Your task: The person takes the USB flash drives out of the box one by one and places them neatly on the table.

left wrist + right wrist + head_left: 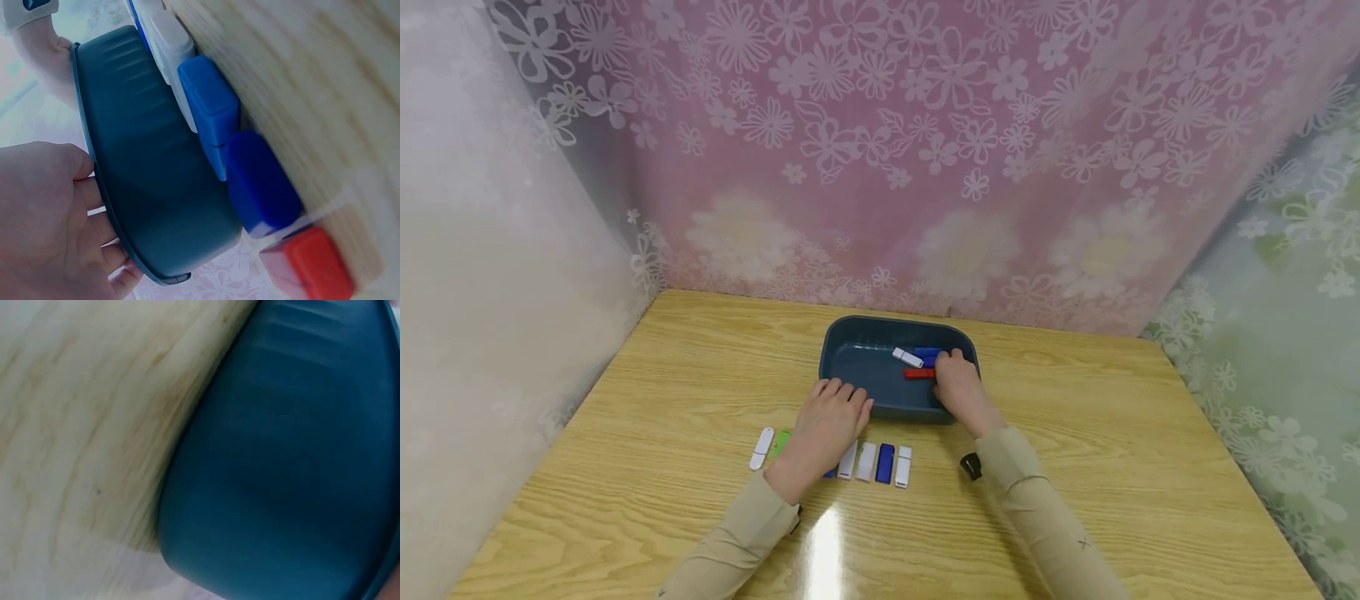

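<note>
A dark blue-green plastic bin (pixel 868 400) stands on the table. My left hand (pixel 831 421) holds its near left rim, fingers over the edge; the left wrist view shows the thumb at the rim too. Inside the bin is my right hand (pixel 961 390), fingers pointing down among USB sticks; its fingertips are hidden. Beside it lie a white USB stick (pixel 907 357), a red one (pixel 919 374) and blue ones (pixel 927 352). The right wrist view shows mostly the bin's outer wall (pixel 281 462).
Several USB sticks form a row before the bin, including a white one (pixel 762 448), a green one (pixel 781 442), a dark blue one (pixel 884 463) and a red one (pixel 319 265). My left hand partly covers the row. A flowered curtain (pixel 880 167) hangs behind the wooden table (pixel 1090 467).
</note>
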The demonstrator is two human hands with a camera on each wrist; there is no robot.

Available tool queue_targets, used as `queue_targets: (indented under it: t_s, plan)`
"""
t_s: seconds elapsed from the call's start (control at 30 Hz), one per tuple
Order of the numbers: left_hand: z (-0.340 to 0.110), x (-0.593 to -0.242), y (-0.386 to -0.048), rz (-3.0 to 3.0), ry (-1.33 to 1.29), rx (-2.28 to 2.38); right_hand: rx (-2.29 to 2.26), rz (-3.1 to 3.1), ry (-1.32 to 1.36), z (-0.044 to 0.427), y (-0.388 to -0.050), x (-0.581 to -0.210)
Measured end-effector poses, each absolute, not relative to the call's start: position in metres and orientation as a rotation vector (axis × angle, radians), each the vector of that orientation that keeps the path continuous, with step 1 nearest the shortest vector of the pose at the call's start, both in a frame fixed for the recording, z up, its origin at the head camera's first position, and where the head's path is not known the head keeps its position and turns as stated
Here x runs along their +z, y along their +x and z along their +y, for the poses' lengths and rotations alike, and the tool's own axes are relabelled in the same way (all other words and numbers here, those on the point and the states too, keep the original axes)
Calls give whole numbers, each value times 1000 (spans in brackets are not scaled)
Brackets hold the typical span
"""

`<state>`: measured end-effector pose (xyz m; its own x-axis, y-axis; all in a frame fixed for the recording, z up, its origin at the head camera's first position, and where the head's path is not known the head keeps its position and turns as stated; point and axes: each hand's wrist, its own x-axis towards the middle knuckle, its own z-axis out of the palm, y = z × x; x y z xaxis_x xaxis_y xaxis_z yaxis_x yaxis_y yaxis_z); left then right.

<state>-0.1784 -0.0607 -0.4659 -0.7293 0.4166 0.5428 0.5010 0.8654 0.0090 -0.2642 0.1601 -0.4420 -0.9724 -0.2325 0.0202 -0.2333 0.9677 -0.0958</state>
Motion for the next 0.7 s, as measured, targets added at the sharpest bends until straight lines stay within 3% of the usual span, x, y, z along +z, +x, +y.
queue_targets:
  t_s: [0.7]
  plan:
    - [-60, -464, -178, -2485, -666, -197, 495, -2879, 373, 163, -260, -440]
